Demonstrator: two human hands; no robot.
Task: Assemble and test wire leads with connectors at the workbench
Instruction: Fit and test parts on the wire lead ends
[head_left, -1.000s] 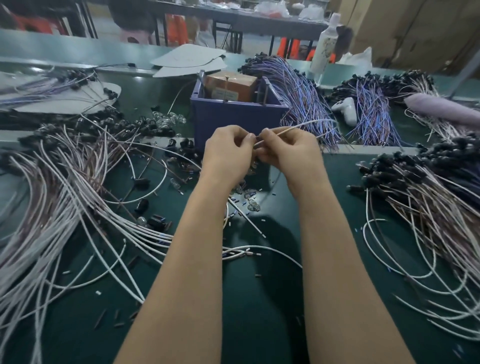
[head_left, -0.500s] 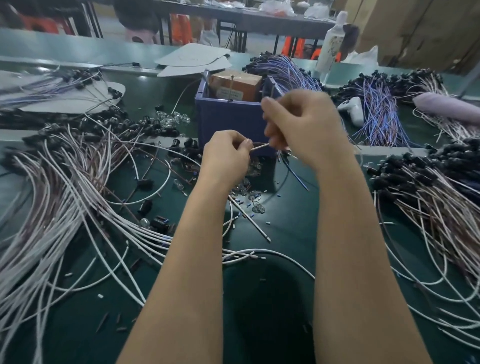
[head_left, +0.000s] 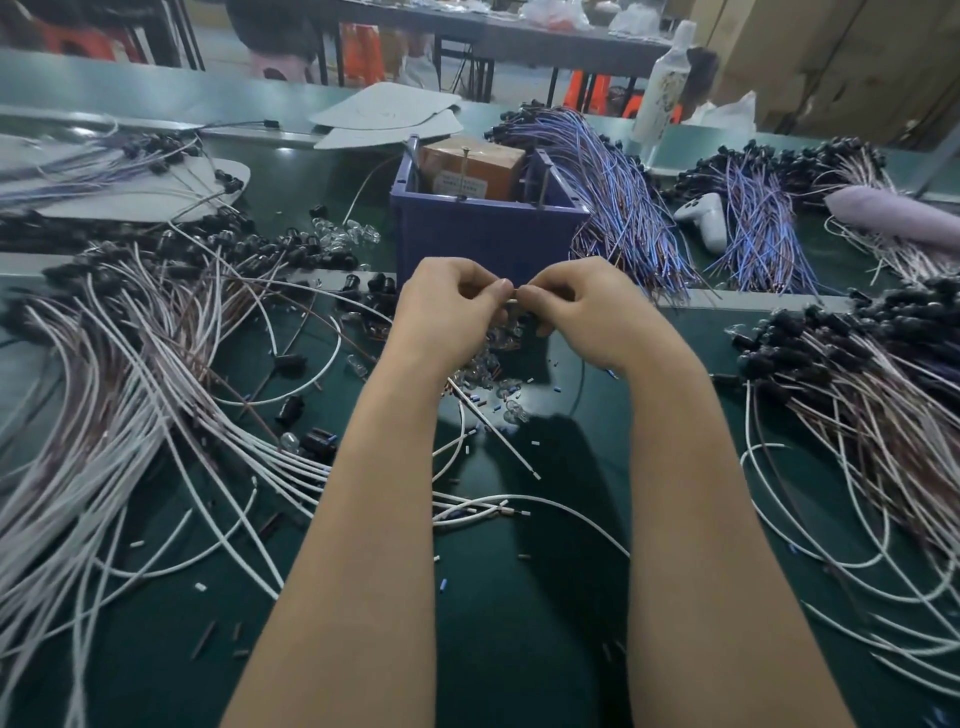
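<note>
My left hand (head_left: 452, 306) and my right hand (head_left: 582, 306) meet fingertip to fingertip above the green bench, just in front of the blue bin (head_left: 488, 234). Both pinch a thin wire lead (head_left: 514, 297), of which only a short pale stub shows between the fingertips. Under my hands lies a small heap of clear bulbs (head_left: 493, 374) and tiny blue sleeves. White leads (head_left: 156, 415) fan out on the left. Finished leads with black connectors (head_left: 857, 353) are piled on the right.
The blue bin holds a brown cardboard box (head_left: 470, 169). Behind it lie blue-purple wire bundles (head_left: 623, 208), a white controller-shaped device (head_left: 706, 218) and a white bottle (head_left: 662, 88). Loose black connectors (head_left: 291, 254) are scattered at left.
My right hand, raised near the bin half a second ago, has come down to meet my left hand. Both now pinch the lead close together.
</note>
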